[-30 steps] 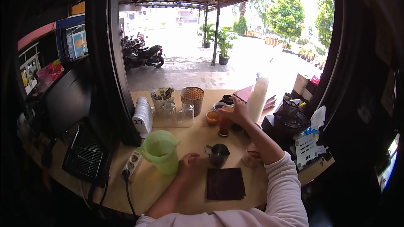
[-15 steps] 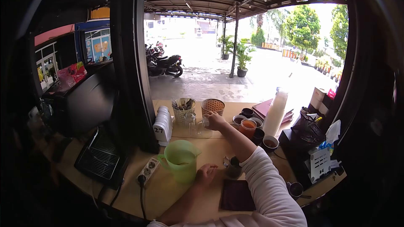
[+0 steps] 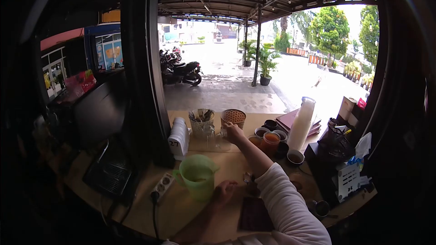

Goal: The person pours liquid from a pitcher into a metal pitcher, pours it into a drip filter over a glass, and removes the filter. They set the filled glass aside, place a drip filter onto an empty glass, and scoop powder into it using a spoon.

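Observation:
My right hand [image 3: 233, 133] reaches across the counter, its fingers closed at a clear glass mug [image 3: 223, 141]; the exact grip is partly hidden. Another clear glass [image 3: 211, 139] stands just left of it. Behind the hand is a woven basket [image 3: 233, 116], and a basket of cutlery [image 3: 201, 120] stands to the left. My left hand [image 3: 225, 191] rests low over the counter with its fingers loosely extended, holding nothing visible. Right beside it stands a translucent green pitcher [image 3: 197, 181]. Under my right forearm, a small dark cup is mostly covered.
White number stands [image 3: 180, 138] and a power strip [image 3: 163, 184] are on the left. At right are an orange-filled jar [image 3: 270, 143], several small bowls, a tall stack of plastic cups [image 3: 301, 124] and a black caddy [image 3: 334, 143]. A dark flat pad [image 3: 255, 214] lies in front.
The view has shifted slightly, moving the scene a little right and down. My right forearm sits further left over the small dark cup. My right hand stays at the glass mug.

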The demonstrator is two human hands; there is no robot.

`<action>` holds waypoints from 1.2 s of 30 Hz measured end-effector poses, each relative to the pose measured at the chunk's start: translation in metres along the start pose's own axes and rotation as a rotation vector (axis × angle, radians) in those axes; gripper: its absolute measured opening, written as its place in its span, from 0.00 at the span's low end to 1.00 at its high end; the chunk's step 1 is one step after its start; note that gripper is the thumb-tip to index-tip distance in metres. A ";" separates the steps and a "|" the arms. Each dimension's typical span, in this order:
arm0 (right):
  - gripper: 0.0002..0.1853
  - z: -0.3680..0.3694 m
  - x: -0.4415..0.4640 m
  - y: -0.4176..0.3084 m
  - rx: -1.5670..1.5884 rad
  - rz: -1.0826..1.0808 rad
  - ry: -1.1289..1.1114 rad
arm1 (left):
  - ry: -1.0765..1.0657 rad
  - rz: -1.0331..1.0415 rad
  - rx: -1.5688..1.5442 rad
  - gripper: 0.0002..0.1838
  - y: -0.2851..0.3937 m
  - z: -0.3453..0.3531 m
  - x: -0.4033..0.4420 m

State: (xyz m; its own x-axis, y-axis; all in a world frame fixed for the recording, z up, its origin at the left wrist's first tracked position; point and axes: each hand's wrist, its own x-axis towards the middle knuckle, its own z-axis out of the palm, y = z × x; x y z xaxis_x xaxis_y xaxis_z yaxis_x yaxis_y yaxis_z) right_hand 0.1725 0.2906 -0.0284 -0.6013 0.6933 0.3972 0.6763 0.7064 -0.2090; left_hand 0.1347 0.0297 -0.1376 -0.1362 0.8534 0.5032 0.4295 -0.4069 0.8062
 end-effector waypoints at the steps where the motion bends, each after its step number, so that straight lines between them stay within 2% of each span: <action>1: 0.32 -0.003 -0.001 -0.003 -0.012 0.009 0.001 | -0.001 -0.005 -0.011 0.07 0.000 0.000 0.001; 7: 0.47 -0.011 0.003 -0.009 -0.053 0.016 -0.009 | -0.004 -0.013 -0.021 0.08 -0.002 0.001 0.001; 10: 0.53 -0.013 -0.001 -0.013 -0.001 0.144 -0.152 | -0.030 -0.101 -0.021 0.09 0.007 -0.002 -0.002; 13: 0.56 -0.018 -0.007 -0.013 0.006 0.137 -0.218 | -0.029 -0.093 -0.025 0.10 0.004 -0.001 -0.002; 16: 0.51 -0.013 -0.014 -0.011 -0.066 0.096 -0.259 | -0.011 -0.072 -0.013 0.09 0.004 0.000 0.000; 19: 0.51 -0.014 -0.034 -0.016 -0.148 0.080 -0.372 | 0.004 -0.041 -0.038 0.09 -0.009 0.003 0.002; 22: 0.51 -0.026 -0.059 -0.025 -0.181 0.010 -0.332 | 0.002 -0.022 -0.050 0.08 -0.012 0.005 0.001; 23: 0.54 -0.036 -0.066 -0.030 -0.177 0.015 -0.388 | 0.002 -0.006 -0.043 0.08 -0.012 0.004 0.003; 26: 0.52 -0.047 -0.081 -0.035 -0.164 -0.053 -0.409 | 0.023 0.014 -0.029 0.07 -0.013 0.005 0.000; 29: 0.50 -0.066 -0.101 -0.052 -0.321 -0.177 -0.219 | 0.044 0.015 -0.045 0.07 -0.014 0.007 0.004; 32: 0.45 -0.094 -0.113 -0.061 -0.343 -0.192 0.081 | 0.045 0.003 -0.077 0.07 -0.014 0.007 0.003; 36: 0.38 -0.149 -0.140 -0.080 -0.231 -0.024 0.184 | 0.043 0.048 -0.092 0.07 -0.013 0.006 0.005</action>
State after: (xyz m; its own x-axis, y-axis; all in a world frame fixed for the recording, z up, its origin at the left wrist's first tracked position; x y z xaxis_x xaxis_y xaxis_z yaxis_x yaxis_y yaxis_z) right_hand 0.2663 0.1160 0.0662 -0.5457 0.6240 0.5593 0.7542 0.6567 0.0032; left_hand 0.1340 0.0409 -0.1477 -0.1565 0.8183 0.5531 0.3530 -0.4767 0.8051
